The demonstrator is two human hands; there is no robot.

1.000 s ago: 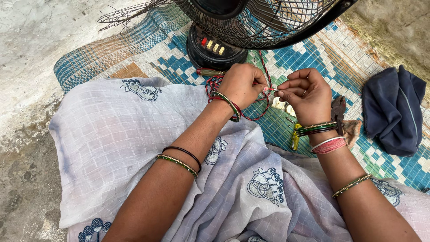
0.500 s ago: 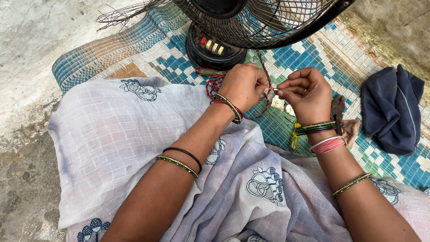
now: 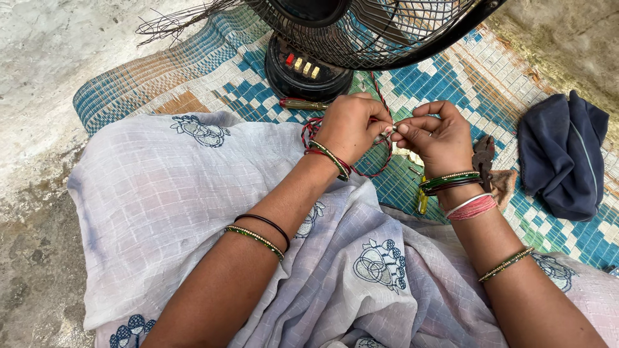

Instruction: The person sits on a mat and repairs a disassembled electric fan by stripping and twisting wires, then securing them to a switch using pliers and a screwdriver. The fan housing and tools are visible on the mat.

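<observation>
left hand [image 3: 351,125] and right hand [image 3: 438,135] meet fingertip to fingertip just in front of the fan's base, both pinched shut on the end of a red twisted cord [image 3: 380,158]. whatever sits right at the pinch is too small to make out; it looks like bare wire ends. the cord loops down under the two wrists and one strand runs up toward the black fan base [image 3: 308,71] with its row of coloured buttons.

judging by the grip, this is the joining step: the ends brought together and being twisted or lined up. the next move calls for a firm hold from the left hand while the right rolls its fingertips, with no slack let into the loop.

out from the hands: a screwdriver [image 3: 303,104] lies on the mat just beside the fan base, left of the left hand. pliers [image 3: 482,154] lie right of the right wrist, and a small yellow tool [image 3: 422,201] peeks out below that wrist. a dark blue cloth [image 3: 564,158] sits well apart at the right. all of it rests on a blue-and-white woven mat [image 3: 219,64] on the floor, pale printed fabric [image 3: 174,193] over the lap.
</observation>
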